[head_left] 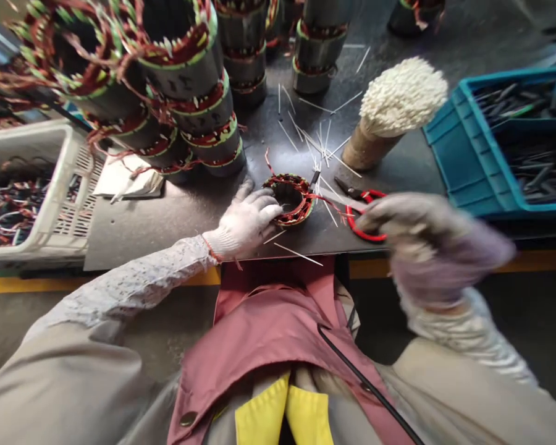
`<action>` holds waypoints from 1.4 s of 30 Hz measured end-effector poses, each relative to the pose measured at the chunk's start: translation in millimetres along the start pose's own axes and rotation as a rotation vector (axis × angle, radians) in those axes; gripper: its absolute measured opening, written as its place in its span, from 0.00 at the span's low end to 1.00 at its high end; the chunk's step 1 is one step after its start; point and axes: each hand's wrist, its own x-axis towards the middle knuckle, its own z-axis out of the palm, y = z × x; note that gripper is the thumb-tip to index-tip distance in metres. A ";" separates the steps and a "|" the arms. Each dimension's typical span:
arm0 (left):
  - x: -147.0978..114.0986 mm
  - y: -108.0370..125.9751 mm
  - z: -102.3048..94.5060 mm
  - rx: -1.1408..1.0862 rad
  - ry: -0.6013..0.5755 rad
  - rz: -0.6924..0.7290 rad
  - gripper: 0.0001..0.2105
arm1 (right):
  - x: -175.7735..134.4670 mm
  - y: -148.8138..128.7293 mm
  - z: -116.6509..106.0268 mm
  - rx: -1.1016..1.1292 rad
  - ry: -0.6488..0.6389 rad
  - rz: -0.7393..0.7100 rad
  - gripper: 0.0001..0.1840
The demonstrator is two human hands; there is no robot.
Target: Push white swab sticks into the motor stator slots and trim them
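Note:
A wire-wound stator ring (308,213), with red-brown windings and loose leads, lies near the front edge of the table. My left hand (252,213), in a white glove, rests against its left side, fingers over the rim. To the right, my right hand (412,232), in a soiled glove, is smeared by motion with its fingers pinched together. From those fingertips a flat grey pointed tool (340,199) reaches towards the ring's red lead; its kind is unclear. Red-handled pliers (371,236) with dark jaws lie beside the fingers. A short black sleeve (314,179) stands at the ring's right rim.
Thin white sticks (324,148) are scattered behind the ring. A bundle of white sticks (403,93) stands in a brown holder. Stacked stators (199,117) rise at the back left. A blue bin (472,148) holds black sleeves; a white basket (65,179) holds wire pieces.

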 end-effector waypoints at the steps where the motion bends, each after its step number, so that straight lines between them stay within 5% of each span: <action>1: 2.2 -0.5 3.7 -0.013 0.007 0.015 0.15 | -23.1 -4.7 11.2 0.189 0.100 -0.026 0.15; 4: 13.2 6.4 11.9 -0.031 0.045 0.019 0.13 | -74.9 -8.5 38.4 0.519 0.117 -0.100 0.11; 10: 23.4 23.9 12.0 -0.016 0.030 -0.001 0.15 | -113.3 -3.0 49.4 0.442 0.036 -0.096 0.17; 15: 26.4 24.0 6.9 -0.012 -0.005 -0.051 0.34 | -110.5 -1.3 58.6 0.451 0.061 -0.015 0.14; 22: 25.7 22.8 10.7 -0.081 0.021 -0.095 0.30 | -87.5 -1.2 74.9 0.523 0.144 -0.009 0.14; 28: 27.4 18.2 14.3 -0.099 0.051 -0.030 0.26 | -106.4 -8.7 60.4 0.582 0.148 0.034 0.21; 42: 28.8 13.4 21.9 -0.088 0.115 -0.011 0.26 | -113.5 -11.6 64.2 0.592 0.161 0.104 0.16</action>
